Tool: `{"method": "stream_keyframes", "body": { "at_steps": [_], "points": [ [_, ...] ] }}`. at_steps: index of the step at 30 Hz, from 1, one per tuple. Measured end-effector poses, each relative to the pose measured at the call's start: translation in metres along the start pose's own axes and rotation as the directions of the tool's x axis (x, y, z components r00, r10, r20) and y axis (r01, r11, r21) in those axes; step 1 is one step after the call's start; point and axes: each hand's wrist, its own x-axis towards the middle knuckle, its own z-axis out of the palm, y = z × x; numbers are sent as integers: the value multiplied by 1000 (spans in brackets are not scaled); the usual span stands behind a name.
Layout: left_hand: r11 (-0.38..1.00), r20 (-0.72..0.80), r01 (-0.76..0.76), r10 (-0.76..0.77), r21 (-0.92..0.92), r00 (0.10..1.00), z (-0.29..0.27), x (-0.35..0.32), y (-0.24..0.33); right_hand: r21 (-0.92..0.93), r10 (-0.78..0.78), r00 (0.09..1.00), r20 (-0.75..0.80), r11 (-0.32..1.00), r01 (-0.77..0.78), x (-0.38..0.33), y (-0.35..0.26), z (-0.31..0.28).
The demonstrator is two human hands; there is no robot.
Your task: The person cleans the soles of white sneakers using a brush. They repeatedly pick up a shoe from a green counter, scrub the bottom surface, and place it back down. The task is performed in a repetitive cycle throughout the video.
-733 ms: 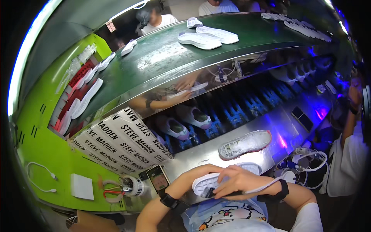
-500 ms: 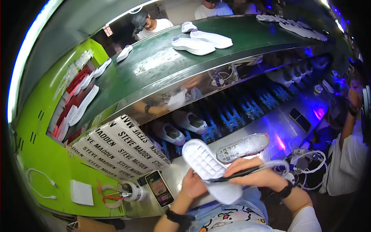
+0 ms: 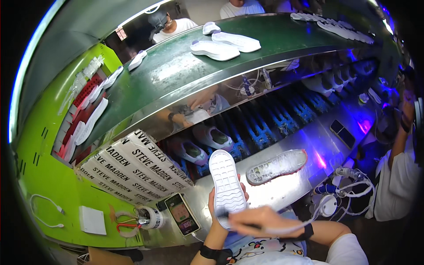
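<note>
A white shoe sole (image 3: 227, 179) stands nearly lengthwise in front of me, its gridded and wavy-ribbed face toward me. My left hand (image 3: 213, 206) is closed round it from behind, fingertips showing at its right edge. My right hand (image 3: 258, 221), smeared by motion, grips a brush (image 3: 223, 216) with a dark head and a pale tube (image 3: 304, 224) trailing from it. The brush head is over the sole's lower end; I cannot tell whether it touches. Beyond my right hand, a greyish sole-shaped piece with a reddish tip (image 3: 277, 168) lies on the metal bench (image 3: 282, 196).
A green conveyor belt (image 3: 176, 73) carries white soles. Below it, shoes (image 3: 214, 137) stand on a blue-and-black rack (image 3: 282, 123). A printed box (image 3: 137, 170), a phone (image 3: 182, 214) and a tape roll (image 3: 154, 218) are at left; another phone (image 3: 342, 134) lies right. Co-workers are nearby.
The white sole has turned from a slant to nearly lengthwise. My right hand with the brush has moved left and down, from the sole's middle to its lower end.
</note>
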Motion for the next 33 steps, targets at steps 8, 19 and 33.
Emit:
{"method": "stream_keyframes", "body": {
  "at_steps": [8,19,33],
  "points": [
    [980,5,3,-5,201,1000,20,7,14,202,213,851,479,917,-344,5,-11,-35],
    [698,-349,581,-467,418,812,80,19,20,-10,-224,917,331,970,241,9,-21,-42],
    [238,-478,549,-297,801,826,99,25,23,-70,-21,988,154,997,32,-20,-9,-74]
  ]
}}
